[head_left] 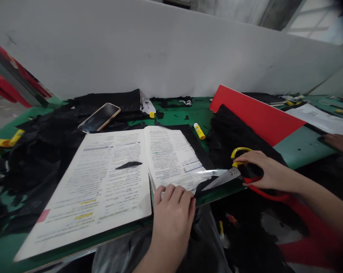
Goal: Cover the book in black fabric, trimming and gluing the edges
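Observation:
My right hand (264,172) holds a pair of scissors (232,173) with one yellow and one red handle loop. Their blades stand apart near the lower right corner of an open book (103,182). My left hand (173,216) is closed, fingers bent over the near edge of the right-hand page. A thin black sheet (200,188) pokes out beside its thumb, between the hand and the blades; how it is gripped is partly hidden. On the left page lies a small black scrap (128,165).
A phone (100,117) rests on black material behind the book. A glue stick (199,131), a red board (254,113) and black cloth-like material (225,132) lie on the green table (171,113). Another person's hand (339,142) is at the right edge. A white partition (160,49) stands behind.

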Demonstrator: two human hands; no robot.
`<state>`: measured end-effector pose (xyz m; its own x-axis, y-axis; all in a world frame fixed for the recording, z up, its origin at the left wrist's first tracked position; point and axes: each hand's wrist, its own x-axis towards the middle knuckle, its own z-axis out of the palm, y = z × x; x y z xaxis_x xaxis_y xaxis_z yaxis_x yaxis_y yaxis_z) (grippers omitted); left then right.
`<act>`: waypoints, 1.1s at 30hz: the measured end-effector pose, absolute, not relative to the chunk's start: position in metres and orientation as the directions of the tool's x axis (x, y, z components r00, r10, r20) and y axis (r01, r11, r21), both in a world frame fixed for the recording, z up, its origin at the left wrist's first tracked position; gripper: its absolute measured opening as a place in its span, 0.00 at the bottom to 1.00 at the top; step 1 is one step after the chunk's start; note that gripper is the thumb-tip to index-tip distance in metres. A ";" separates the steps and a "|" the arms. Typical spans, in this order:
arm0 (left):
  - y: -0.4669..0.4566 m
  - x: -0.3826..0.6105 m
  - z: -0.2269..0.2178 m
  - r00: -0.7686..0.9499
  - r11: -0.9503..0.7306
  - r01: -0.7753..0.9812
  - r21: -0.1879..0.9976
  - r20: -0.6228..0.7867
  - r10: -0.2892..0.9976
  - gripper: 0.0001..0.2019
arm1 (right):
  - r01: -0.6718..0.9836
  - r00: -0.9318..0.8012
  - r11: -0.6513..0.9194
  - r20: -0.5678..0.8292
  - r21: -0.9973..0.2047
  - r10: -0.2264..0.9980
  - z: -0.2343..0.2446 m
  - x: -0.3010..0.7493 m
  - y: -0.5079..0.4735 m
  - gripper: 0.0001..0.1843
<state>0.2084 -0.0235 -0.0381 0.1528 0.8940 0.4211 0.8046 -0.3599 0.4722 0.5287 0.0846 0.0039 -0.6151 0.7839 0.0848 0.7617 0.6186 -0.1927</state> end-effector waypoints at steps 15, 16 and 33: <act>-0.033 0.208 -0.048 0.024 -0.395 0.781 0.484 0.608 0.793 0.07 | 0.645 -0.739 0.684 -0.053 -0.341 0.671 0.012 0.493 0.130 0.30; -0.034 0.208 -0.048 0.020 -0.394 0.788 0.472 0.621 0.784 0.07 | 0.638 -0.746 0.687 -0.057 -0.346 0.664 0.011 0.491 0.132 0.30; -0.038 0.205 -0.051 -0.063 -0.350 0.816 0.461 0.672 0.738 0.08 | 0.586 -0.783 0.678 -0.095 -0.445 0.615 0.002 0.482 0.140 0.24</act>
